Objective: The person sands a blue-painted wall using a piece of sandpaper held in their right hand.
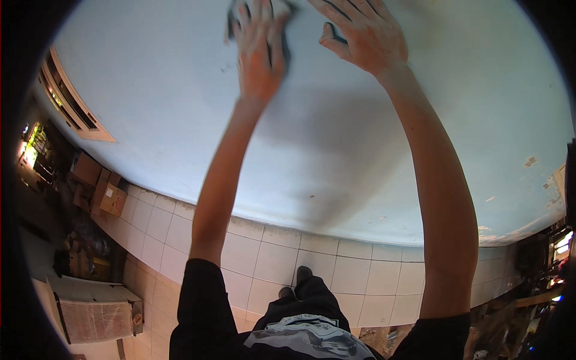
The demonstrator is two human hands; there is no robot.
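Observation:
My left hand reaches up onto a pale blue wall, its fingers over a small grey-and-white sheet with dark edges. That sheet lies pressed between the fingers and the wall; blur and the frame's upper edge keep me from telling whether it is sandpaper or cloth. To the right, my right hand rests flat against the same wall with nothing in it, thumb held away from the spread fingers. Its fingertips run close to or past the upper edge. Both arms are stretched out, and their shadow falls on the wall between them.
White floor tiles meet the wall's foot, where my shoes stand. A vent frame is set in the wall at left. Cardboard boxes and a wrapped, box-like item stand at left. Peeling paint marks the right; clutter lies beyond.

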